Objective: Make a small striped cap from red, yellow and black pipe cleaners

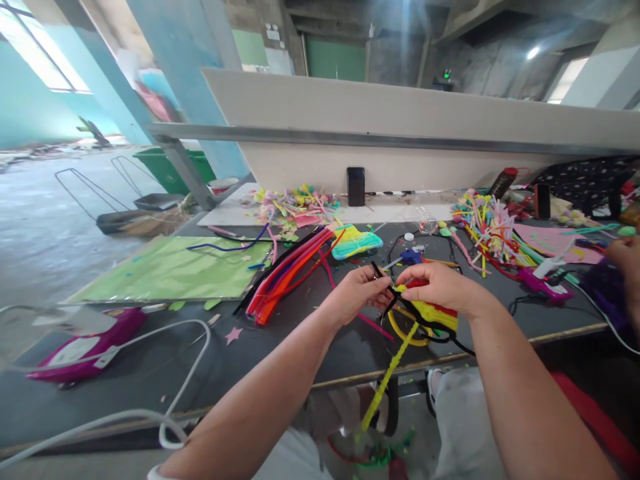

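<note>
Both hands work close together over the front of the dark table. My left hand (361, 291) is closed on a black pipe cleaner (375, 269), whose end sticks up past the fingers. With bent fingers, my right hand (431, 285) grips a flat craft piece (434, 316) made of yellow, red and black fuzzy stems. From under this piece a yellow fuzzy strip (390, 375) dangles over the table edge. A blue glue gun (412, 255) lies just behind the hands. Left of them rests a bundle of pink, red, orange and black pipe cleaners (285, 275).
A yellow and turquoise fuzzy shape (356, 243) lies behind my left hand. Purple power strips (90, 347) with white cables sit at both sides. Green sheets (175, 270) cover the left. A phone (356, 187) leans on the back panel. Another person's hand (626, 263) shows at right.
</note>
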Demonstrator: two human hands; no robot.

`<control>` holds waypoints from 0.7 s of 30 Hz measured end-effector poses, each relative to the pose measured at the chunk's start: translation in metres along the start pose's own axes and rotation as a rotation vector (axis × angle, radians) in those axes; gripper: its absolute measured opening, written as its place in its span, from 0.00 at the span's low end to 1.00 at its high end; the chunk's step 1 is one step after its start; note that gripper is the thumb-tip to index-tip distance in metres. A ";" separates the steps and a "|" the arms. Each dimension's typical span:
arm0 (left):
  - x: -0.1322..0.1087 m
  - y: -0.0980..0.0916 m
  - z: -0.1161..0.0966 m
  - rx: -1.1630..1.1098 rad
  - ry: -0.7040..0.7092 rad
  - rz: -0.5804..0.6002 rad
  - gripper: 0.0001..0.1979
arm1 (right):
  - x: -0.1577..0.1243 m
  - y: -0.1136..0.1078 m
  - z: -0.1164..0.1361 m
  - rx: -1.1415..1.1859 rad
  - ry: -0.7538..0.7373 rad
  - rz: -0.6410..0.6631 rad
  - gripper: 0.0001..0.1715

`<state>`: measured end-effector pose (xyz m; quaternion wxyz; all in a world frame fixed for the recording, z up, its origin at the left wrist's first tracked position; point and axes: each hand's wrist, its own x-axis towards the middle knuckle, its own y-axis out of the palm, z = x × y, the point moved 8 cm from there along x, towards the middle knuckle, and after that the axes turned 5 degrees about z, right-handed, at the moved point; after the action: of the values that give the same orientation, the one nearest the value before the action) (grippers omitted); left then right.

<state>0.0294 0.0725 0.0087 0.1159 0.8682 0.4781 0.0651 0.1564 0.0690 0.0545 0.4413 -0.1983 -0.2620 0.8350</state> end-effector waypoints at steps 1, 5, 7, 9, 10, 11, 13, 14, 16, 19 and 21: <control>0.000 0.000 0.000 0.005 0.006 0.005 0.18 | -0.001 0.000 0.003 -0.043 -0.003 -0.010 0.17; 0.001 0.001 -0.001 0.017 0.017 0.010 0.18 | 0.000 0.004 0.017 -0.223 -0.023 -0.046 0.11; 0.001 0.001 -0.002 0.025 0.020 0.011 0.18 | 0.001 0.006 0.024 -0.310 -0.035 -0.069 0.08; 0.001 0.001 -0.003 0.034 0.021 0.003 0.18 | 0.001 0.006 0.029 -0.354 -0.040 -0.093 0.06; 0.000 0.000 -0.003 0.034 0.019 -0.006 0.18 | 0.001 0.006 0.030 -0.359 -0.043 -0.103 0.06; 0.000 0.000 -0.003 0.027 0.015 -0.018 0.18 | 0.001 0.005 0.031 -0.355 -0.049 -0.109 0.06; 0.000 -0.001 -0.003 0.000 0.003 -0.038 0.19 | 0.000 0.004 0.031 -0.340 -0.056 -0.110 0.07; -0.001 -0.001 -0.002 -0.015 0.000 -0.039 0.19 | -0.001 0.004 0.030 -0.338 -0.058 -0.107 0.07; -0.001 0.001 -0.001 -0.039 -0.005 -0.032 0.19 | -0.001 0.004 0.029 -0.353 -0.059 -0.108 0.07; -0.002 0.001 0.003 -0.071 -0.039 -0.026 0.18 | -0.002 0.003 0.030 -0.380 -0.058 -0.123 0.07; -0.002 0.002 0.009 -0.098 -0.097 -0.007 0.17 | -0.001 0.004 0.031 -0.395 -0.055 -0.136 0.07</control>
<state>0.0322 0.0684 0.0010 0.1814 0.8621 0.4710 0.0459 0.1375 0.0580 0.0766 0.4420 -0.2399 -0.4454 0.7408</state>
